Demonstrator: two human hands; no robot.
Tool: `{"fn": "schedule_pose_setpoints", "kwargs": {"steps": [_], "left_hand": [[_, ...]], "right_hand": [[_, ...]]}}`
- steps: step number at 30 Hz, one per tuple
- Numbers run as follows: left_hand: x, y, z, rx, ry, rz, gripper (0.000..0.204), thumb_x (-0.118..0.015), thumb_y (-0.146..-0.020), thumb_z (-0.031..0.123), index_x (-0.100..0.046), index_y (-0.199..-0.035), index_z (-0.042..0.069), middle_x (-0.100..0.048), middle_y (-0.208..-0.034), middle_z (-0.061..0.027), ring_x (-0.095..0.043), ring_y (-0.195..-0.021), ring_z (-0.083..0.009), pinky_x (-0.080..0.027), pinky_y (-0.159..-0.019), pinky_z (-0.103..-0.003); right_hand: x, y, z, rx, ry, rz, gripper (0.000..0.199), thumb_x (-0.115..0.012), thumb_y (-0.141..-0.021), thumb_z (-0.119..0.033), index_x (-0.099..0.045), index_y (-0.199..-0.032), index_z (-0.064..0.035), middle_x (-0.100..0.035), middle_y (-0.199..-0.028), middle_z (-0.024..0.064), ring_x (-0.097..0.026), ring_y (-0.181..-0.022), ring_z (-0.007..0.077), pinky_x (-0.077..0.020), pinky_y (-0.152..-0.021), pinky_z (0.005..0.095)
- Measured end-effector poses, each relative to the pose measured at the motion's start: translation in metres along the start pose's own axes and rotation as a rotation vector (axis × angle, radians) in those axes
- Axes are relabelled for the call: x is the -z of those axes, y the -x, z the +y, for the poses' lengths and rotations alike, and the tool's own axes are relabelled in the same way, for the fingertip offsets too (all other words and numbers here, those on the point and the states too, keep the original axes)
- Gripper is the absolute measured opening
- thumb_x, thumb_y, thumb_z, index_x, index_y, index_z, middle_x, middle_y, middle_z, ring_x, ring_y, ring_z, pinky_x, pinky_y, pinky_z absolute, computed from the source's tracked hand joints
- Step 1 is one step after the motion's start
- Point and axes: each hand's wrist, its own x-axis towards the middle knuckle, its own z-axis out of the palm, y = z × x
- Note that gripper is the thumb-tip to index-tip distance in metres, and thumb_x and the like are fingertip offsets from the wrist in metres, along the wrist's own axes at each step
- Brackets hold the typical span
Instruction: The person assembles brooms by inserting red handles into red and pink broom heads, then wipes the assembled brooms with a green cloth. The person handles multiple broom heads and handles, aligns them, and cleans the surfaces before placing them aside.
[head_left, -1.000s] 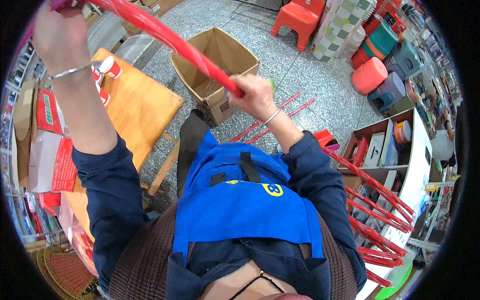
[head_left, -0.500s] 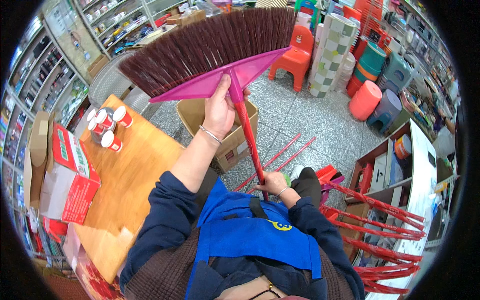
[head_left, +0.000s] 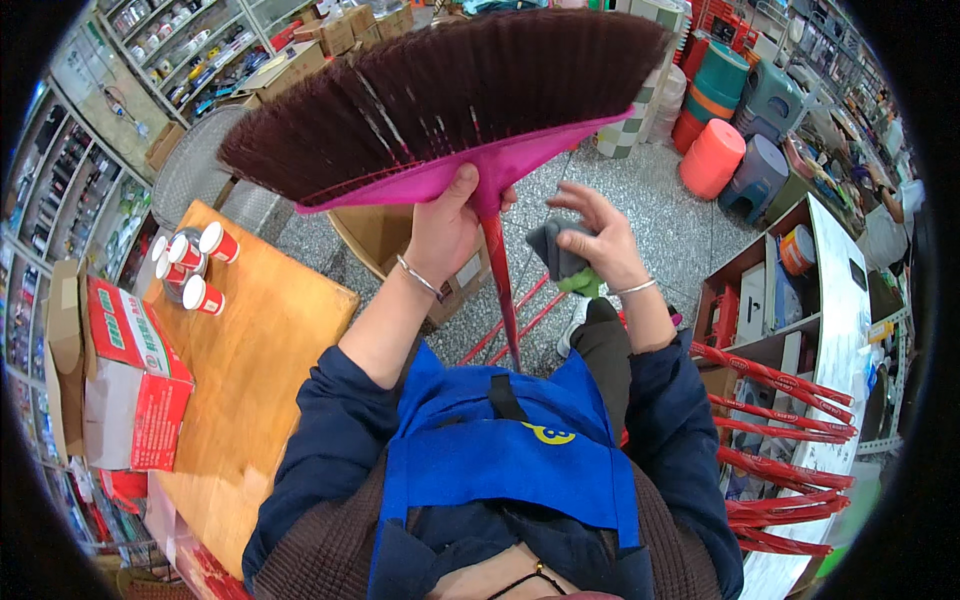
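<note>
A broom (head_left: 400, 175) with dark brown bristles, a magenta head and a red handle is held up before me, bristles pointing away. My left hand (head_left: 443, 232) is closed around the neck where the head meets the handle, thumb lying on the magenta plastic. The handle runs down toward my blue apron. To its right, off the broom, my right hand (head_left: 612, 245) holds a crumpled grey and green cloth (head_left: 562, 258) between thumb and fingers.
A wooden table (head_left: 270, 330) at left bears red-and-white paper cups (head_left: 218, 242) and a red-and-white carton (head_left: 135, 375). Behind the broom stands an open cardboard box (head_left: 455, 290). Several red broom handles (head_left: 780, 380) jut out at right beside a white-topped cabinet (head_left: 835, 300). Stools and buckets stand beyond.
My right hand has left the lower handle and risen beside the broom's neck, bringing the cloth into sight. The broom head has shifted slightly right; my left hand keeps its grip.
</note>
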Motion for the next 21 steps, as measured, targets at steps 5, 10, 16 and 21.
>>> {"fn": "schedule_pose_setpoints", "kwargs": {"steps": [5, 10, 16, 21], "left_hand": [[0.009, 0.008, -0.028, 0.101, -0.028, -0.027, 0.034, -0.055, -0.094, 0.021, -0.054, -0.116, -0.005, -0.063, -0.107, -0.0206, -0.063, -0.094, -0.0323, -0.052, -0.084, -0.043], [0.024, 0.024, -0.066, 0.150, 0.017, -0.022, 0.034, -0.060, -0.090, 0.017, -0.055, -0.116, -0.004, -0.064, -0.106, -0.0201, -0.064, -0.094, -0.0318, -0.051, -0.085, -0.043], [0.032, 0.031, -0.080, 0.203, -0.079, 0.063, 0.025, -0.052, -0.092, 0.010, -0.057, -0.110, -0.006, -0.065, -0.102, -0.0175, -0.064, -0.091, -0.0295, -0.051, -0.083, -0.040], [0.043, 0.037, -0.086, 0.160, -0.143, -0.003, 0.022, -0.048, -0.091, 0.006, -0.060, -0.106, -0.005, -0.066, -0.095, -0.0136, -0.063, -0.085, -0.0219, -0.051, -0.078, -0.035]], "right_hand": [[0.011, -0.005, -0.012, 0.014, -0.491, 0.272, 0.050, -0.067, -0.085, -0.012, -0.047, -0.130, -0.0025, -0.057, -0.123, 0.0083, -0.058, -0.104, 0.0149, -0.0484, -0.088, 0.0287], [0.018, 0.015, 0.009, -0.125, -0.679, 0.368, 0.049, -0.067, -0.088, -0.020, -0.047, -0.130, -0.0051, -0.057, -0.122, 0.0066, -0.057, -0.108, 0.0161, -0.0491, -0.089, 0.0313], [0.031, 0.022, 0.016, -0.020, -0.620, 0.512, 0.031, -0.064, -0.090, -0.018, -0.052, -0.115, -0.0067, -0.056, -0.099, -0.0019, -0.056, -0.089, 0.0079, -0.0476, -0.078, 0.0238], [0.042, 0.017, 0.013, -0.038, -0.308, 0.487, 0.020, -0.069, -0.086, -0.015, -0.056, -0.100, -0.0078, -0.047, -0.082, -0.0067, -0.046, -0.072, 0.0036, -0.0403, -0.064, 0.0203]]}}
